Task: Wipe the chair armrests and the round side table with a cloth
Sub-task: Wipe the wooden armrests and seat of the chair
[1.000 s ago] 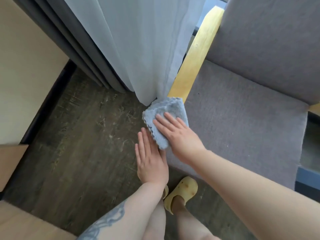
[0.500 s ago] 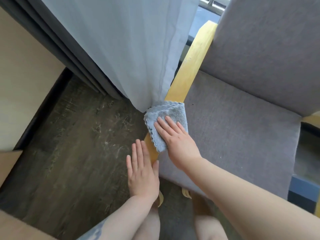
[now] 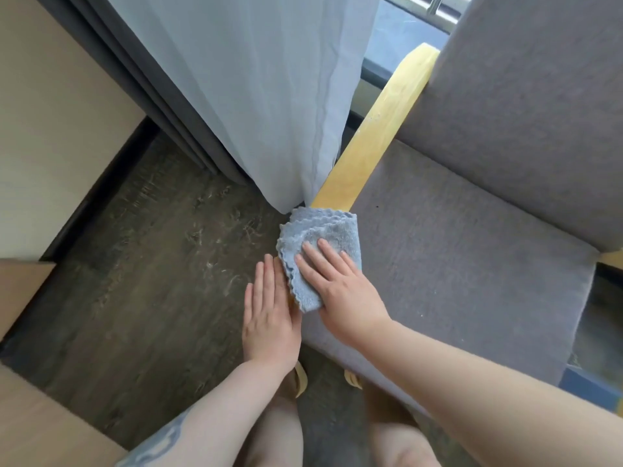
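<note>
Both hands have slid slightly along the armrest; right hand, fingers spread, should press the cloth flat, left hand flat alongside.

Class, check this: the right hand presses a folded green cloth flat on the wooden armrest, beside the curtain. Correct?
Not quite. The cloth is light blue, not green, as the head view shows. The right hand does press it flat on the wooden armrest, beside the curtain.
</note>
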Tool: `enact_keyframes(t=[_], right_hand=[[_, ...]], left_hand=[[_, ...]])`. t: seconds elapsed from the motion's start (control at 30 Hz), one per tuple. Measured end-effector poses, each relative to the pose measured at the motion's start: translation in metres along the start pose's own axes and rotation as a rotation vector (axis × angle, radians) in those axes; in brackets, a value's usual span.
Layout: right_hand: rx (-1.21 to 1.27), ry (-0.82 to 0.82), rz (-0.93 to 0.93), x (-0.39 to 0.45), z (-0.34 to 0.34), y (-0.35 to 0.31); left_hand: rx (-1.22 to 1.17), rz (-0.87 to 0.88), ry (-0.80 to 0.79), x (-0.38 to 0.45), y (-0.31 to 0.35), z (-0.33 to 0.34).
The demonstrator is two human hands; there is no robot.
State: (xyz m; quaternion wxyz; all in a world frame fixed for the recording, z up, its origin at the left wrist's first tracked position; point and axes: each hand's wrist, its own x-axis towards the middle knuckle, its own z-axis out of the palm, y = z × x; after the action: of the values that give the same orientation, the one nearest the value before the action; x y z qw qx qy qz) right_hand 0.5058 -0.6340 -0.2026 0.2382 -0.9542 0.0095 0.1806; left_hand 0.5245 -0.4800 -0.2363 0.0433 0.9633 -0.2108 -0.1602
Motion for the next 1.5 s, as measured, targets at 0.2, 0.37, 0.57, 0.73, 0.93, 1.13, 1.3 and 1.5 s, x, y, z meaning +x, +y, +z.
enact_keyframes(t=[0.2, 0.37, 0.57, 0.73, 0.93, 1.13, 1.3, 1.5], right_hand=[[0.047, -0.023, 0.083, 0.049, -0.029, 0.007], [0.055, 0.041, 0.164, 0.03, -0.006, -0.01], [-0.139, 0.08, 0.014, 0.047, 0.002, 0.007], [-0.09, 0.188, 0.129, 0.03, 0.015, 0.005], [-0.158, 0.122, -0.153, 0.036, 0.004, 0.024], [-0.088, 0.198, -0.084, 0.002, 0.02, 0.006], [-0.111, 0.12, -0.161, 0.016, 0.017, 0.007], [-0.093, 0.125, -0.129, -0.023, 0.044, -0.021]], left_hand=[[0.076, -0.04, 0.029, 0.002, 0.006, 0.003], [0.076, -0.04, -0.001, 0.003, 0.003, 0.006], [0.068, -0.044, 0.044, 0.002, 0.003, 0.006], [0.045, -0.053, 0.05, 0.001, 0.006, 0.006], [0.019, -0.073, 0.073, 0.001, 0.007, 0.005], [-0.141, -0.069, 0.111, -0.002, 0.001, 0.007], [-0.188, -0.136, 0.086, -0.015, -0.007, 0.007], [-0.302, -0.085, 0.065, -0.032, -0.024, 0.014]])
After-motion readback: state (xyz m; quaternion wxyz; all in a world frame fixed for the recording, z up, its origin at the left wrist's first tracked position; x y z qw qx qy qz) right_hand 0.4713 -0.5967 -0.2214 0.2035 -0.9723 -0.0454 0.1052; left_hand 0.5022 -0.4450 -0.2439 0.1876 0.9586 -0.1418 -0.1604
